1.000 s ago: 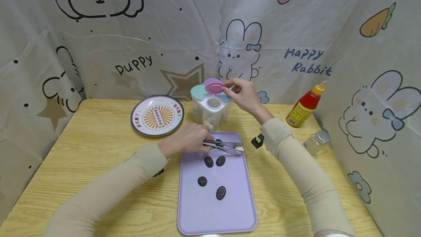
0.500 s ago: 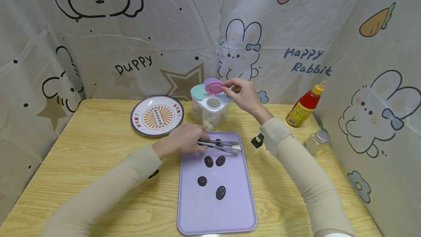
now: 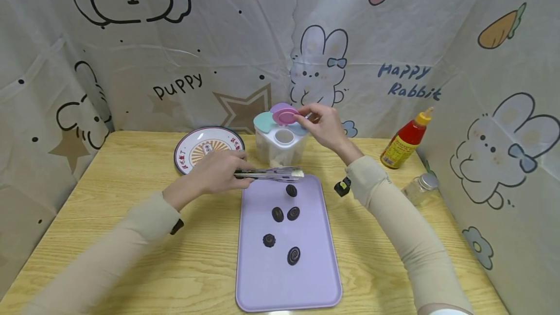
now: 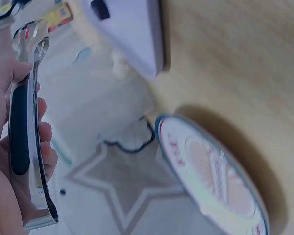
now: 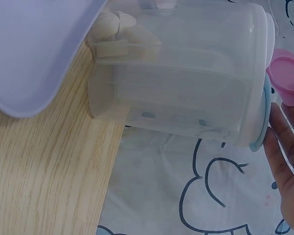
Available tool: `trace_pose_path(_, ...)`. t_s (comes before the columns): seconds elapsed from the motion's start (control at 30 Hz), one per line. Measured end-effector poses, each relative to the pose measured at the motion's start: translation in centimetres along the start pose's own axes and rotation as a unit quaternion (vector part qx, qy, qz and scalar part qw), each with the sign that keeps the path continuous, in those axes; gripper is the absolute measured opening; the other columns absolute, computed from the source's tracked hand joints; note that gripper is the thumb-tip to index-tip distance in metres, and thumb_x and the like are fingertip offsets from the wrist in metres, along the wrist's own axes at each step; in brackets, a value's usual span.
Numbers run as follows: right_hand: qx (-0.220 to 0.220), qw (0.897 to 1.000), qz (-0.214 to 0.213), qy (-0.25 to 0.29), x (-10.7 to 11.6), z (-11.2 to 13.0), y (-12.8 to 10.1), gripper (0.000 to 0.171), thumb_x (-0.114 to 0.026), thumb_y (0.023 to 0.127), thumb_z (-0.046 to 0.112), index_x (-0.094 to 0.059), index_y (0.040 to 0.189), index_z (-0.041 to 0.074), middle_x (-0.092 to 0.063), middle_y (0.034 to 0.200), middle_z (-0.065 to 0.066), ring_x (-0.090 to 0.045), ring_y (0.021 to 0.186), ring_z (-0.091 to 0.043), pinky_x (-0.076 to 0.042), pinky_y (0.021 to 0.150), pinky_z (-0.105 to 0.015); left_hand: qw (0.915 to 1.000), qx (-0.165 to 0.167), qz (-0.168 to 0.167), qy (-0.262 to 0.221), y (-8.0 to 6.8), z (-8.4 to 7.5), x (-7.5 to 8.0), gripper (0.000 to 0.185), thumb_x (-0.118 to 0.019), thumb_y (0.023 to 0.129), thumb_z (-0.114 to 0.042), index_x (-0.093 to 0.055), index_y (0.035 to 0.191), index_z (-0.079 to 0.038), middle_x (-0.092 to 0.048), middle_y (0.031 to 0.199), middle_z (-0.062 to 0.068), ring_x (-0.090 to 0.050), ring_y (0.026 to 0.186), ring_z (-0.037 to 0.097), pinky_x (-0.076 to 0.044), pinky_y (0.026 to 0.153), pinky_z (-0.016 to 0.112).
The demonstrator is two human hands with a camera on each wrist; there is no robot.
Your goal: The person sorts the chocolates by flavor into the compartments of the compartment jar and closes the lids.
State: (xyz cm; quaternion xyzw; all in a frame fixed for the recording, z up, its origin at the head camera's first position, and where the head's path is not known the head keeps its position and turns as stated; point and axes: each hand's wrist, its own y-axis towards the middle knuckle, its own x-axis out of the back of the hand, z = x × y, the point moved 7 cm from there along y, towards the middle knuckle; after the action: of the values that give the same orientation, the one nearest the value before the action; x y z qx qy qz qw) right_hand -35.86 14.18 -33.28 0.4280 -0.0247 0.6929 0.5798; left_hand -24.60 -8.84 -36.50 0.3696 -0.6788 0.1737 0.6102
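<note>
My left hand (image 3: 225, 173) grips metal tongs (image 3: 268, 174) with black handles, held level above the far edge of the lavender tray (image 3: 306, 281). A small white piece (image 3: 298, 174) is pinched in their tips. Several dark chocolates (image 3: 277, 214) lie on the tray. My right hand (image 3: 309, 119) pinches the pink flap lid (image 3: 285, 116) of the clear container (image 3: 280, 148), holding it up. The left wrist view shows the tongs (image 4: 27, 132) in my palm. In the right wrist view, white pieces sit inside the container (image 5: 186, 73) beside the pink lid (image 5: 286, 81).
A patterned plate (image 3: 201, 147) lies at the back left, partly behind my left hand. A red sauce bottle (image 3: 407, 140) and a small glass jar (image 3: 421, 187) stand at the right. A small black object (image 3: 343, 187) sits beside the tray. Cloth walls enclose the wooden table (image 3: 131, 198).
My left hand has lifted the tongs off the tray and drawn them left and back toward the container, uncovering a chocolate at the tray's far end. The right hand has stayed on the pink lid.
</note>
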Motion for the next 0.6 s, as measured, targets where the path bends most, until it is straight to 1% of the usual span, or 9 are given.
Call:
trace_pose_path(0.17, -0.003, 1.0, -0.004, 0.0, 0.0, -0.1, 0.0, 0.017, -0.076, 0.098, 0.018, -0.076, 0.108, 0.003, -0.079, 0.104, -0.016, -0.069, 0.077, -0.019, -0.055, 0.068, -0.019, 0.9993, 0.008, -0.036, 0.01, -0.4, 0.7, 2.9, 0.027, -0.082, 0.087, -0.029, -0.084, 0.111, -0.017, -0.068, 0.092, -0.002, -0.053, 0.069, 0.01, -0.047, 0.06, 0.031)
trace_pose_path(0.23, -0.005, 1.0, -0.004, -0.001, 0.1, -0.1, 0.0, 0.017, -0.075, 0.099, 0.018, -0.076, 0.109, 0.004, -0.079, 0.104, -0.015, -0.069, 0.077, -0.018, -0.054, 0.067, -0.019, 0.9987, 0.011, -0.048, 0.015, -0.4, 0.9, 4.0, 0.027, -0.081, 0.087, -0.028, -0.084, 0.111, -0.016, -0.07, 0.093, -0.001, -0.055, 0.072, 0.011, -0.048, 0.063, 0.031)
trace_pose_path(0.33, -0.001, 1.0, -0.004, 0.0, 0.1, 0.0, 0.1, 0.018, -0.075, 0.099, 0.018, -0.076, 0.109, 0.003, -0.079, 0.103, -0.015, -0.069, 0.076, -0.018, -0.054, 0.067, -0.019, 0.9981, 0.016, -0.056, 0.021, -0.3, 1.2, 5.3, 0.027, -0.081, 0.088, -0.029, -0.084, 0.112, -0.016, -0.07, 0.094, 0.001, -0.056, 0.071, 0.012, -0.047, 0.061, 0.031)
trace_pose_path(0.4, -0.001, 1.0, -0.003, 0.002, 0.1, 0.0, 0.1, 0.018, -0.075, 0.098, 0.018, -0.076, 0.109, 0.004, -0.079, 0.103, -0.015, -0.069, 0.076, -0.019, -0.054, 0.066, -0.019, 0.9978, 0.023, -0.056, 0.025, -0.2, 1.4, 5.9, 0.028, -0.081, 0.089, -0.03, -0.084, 0.113, -0.015, -0.07, 0.094, 0.001, -0.055, 0.068, 0.013, -0.045, 0.059, 0.031)
trace_pose_path(0.5, -0.001, 1.0, -0.003, 0.004, 0.0, -0.1, 0.1, 0.018, -0.076, 0.098, 0.018, -0.076, 0.108, 0.004, -0.079, 0.102, -0.014, -0.07, 0.076, -0.02, -0.054, 0.066, -0.02, 0.9978, 0.041, -0.046, 0.027, 0.2, 2.0, 6.6, 0.032, -0.08, 0.09, -0.031, -0.082, 0.117, -0.014, -0.071, 0.098, 0.005, -0.054, 0.066, 0.015, -0.043, 0.057, 0.031)
trace_pose_path(0.6, -0.003, 1.0, -0.001, 0.003, 0.0, -0.2, 0.1, 0.017, -0.076, 0.098, 0.018, -0.076, 0.109, 0.004, -0.079, 0.103, -0.014, -0.07, 0.076, -0.02, -0.055, 0.066, -0.02, 0.9972, 0.061, -0.03, 0.031, 0.6, 2.8, 7.0, 0.036, -0.078, 0.091, -0.033, -0.08, 0.122, -0.013, -0.073, 0.109, 0.011, -0.06, 0.072, 0.021, -0.049, 0.061, 0.036)
